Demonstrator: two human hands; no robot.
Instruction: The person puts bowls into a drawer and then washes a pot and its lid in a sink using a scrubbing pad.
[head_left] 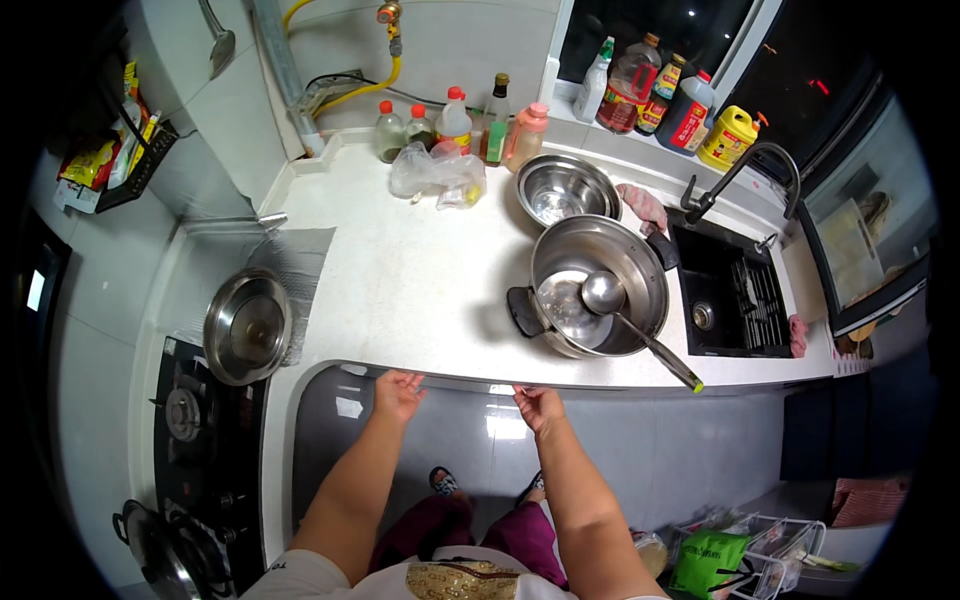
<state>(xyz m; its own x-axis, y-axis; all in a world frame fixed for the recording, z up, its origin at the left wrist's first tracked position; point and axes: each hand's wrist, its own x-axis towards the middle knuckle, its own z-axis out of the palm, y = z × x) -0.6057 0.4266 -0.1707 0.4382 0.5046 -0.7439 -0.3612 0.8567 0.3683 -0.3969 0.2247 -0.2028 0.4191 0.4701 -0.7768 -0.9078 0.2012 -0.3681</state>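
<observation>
My left hand (399, 396) is at the front edge of the white countertop (400, 290), palm turned up, fingers stretched toward the edge. My right hand (541, 408) is a little to the right at the same edge, its fingers loosely bent and apart. Nothing shows in either hand. The deep steel pot (650, 265) with black handles stands on the counter beyond my right hand. A ladle (603, 292) rests in it, its handle lying over the near rim. Behind the pot is a steel basin (568, 190).
A black sink (703, 345) with a tall faucet (750, 158) lies right. At left, a steel bowl (247, 325) sits beside a gas stove (183, 414). Several bottles (496, 120) and a plastic bag (430, 172) line the back. An open window (870, 230) leans over the sink side.
</observation>
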